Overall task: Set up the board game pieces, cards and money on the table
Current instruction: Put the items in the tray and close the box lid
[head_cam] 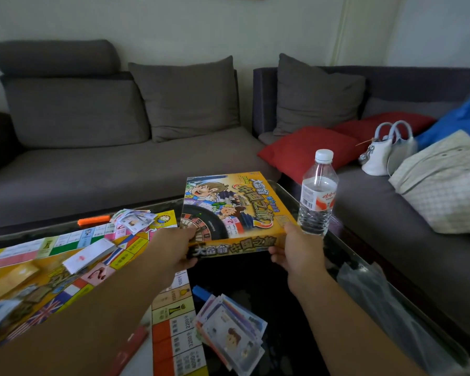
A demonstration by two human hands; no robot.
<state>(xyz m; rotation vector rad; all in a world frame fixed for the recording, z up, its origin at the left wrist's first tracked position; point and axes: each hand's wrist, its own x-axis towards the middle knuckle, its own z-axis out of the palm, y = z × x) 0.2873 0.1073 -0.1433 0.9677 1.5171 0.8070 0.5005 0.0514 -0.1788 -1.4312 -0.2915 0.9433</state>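
Room: grey sofa (98,147) along the back, red cushions (307,150), a white handbag (377,156) at right.
Worktop: dark glass worktop (258,278), close against the sofa.
Game box: yellow board game box (236,210), held at the worktop's far edge, lid art facing up.
Left hand: left hand (174,251) clamped on the box's near left corner.
Right hand: right hand (301,248) clamped on the near right corner.
Game board: board (46,264) unfolded at left, a white card stack (90,255) lying on it.
Money: play money (234,329) fanned on the glass beside the board; more notes (136,218) at the board's far corner.
Bottle: water bottle (318,194) upright, just right of the box.
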